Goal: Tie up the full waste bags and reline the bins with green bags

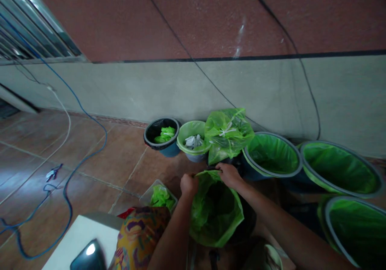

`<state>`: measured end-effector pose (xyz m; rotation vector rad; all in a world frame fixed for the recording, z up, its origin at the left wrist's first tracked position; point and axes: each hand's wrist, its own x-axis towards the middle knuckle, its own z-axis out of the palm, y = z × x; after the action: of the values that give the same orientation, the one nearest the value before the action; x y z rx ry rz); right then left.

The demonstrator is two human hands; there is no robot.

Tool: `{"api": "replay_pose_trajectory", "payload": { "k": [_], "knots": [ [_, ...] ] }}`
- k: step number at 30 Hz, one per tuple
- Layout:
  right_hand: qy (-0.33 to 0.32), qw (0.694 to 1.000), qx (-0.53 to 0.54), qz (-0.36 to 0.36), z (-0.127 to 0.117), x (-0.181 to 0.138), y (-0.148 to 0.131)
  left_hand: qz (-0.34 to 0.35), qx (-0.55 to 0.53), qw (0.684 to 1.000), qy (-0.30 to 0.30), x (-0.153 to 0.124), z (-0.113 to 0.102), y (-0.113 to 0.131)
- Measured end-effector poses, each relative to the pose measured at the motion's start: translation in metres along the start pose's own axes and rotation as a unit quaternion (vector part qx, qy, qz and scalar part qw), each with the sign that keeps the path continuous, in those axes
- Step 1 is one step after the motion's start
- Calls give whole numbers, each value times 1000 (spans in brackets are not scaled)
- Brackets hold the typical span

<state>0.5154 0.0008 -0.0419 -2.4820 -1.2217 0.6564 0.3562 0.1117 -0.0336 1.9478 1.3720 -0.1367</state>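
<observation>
A green plastic bag (205, 221) hangs open between my two hands, its mouth facing up and its inside dark. My left hand (189, 184) is closed on the bag's far left edge. With closed fingers, my right hand (229, 175) grips the far right edge. Beneath the bag a dark, rounded shape (249, 221) shows at the right; I cannot make out whether the bag sits inside it. Just beyond my right hand stands a tied, puffed-up green bag (226, 131).
Small bins (170, 149) (193, 156) with bagged contents stand by the wall. Several larger green-lined bins (271, 173) are at the right. A clear tub (147, 197) holds green bags. Left are a white box (81, 229), a phone-like dark object (90, 256) and a blue cable (70, 205).
</observation>
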Motion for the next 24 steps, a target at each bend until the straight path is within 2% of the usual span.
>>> {"api": "replay_pose_trajectory", "payload": {
  "k": [2,5,8,10,13,17,24],
  "knots": [
    [3,999,-10,51,1,-5,8,-9,-45,999,-6,4,3,-8],
    [-2,992,51,119,1,-4,15,-23,-99,995,-14,10,7,-17],
    [3,984,90,156,-1,4,17,-31,-146,989,-13,14,11,-25],
    [15,988,46,148,-3,11,14,-22,-159,987,0,14,15,-29],
    [30,994,-36,96,-2,21,7,-4,-140,989,55,13,21,-32],
    [22,995,-70,63,3,33,-2,-15,-93,989,116,12,27,-33],
    [-25,995,-67,68,11,51,4,-95,-42,993,52,5,24,-29]
  ]
}}
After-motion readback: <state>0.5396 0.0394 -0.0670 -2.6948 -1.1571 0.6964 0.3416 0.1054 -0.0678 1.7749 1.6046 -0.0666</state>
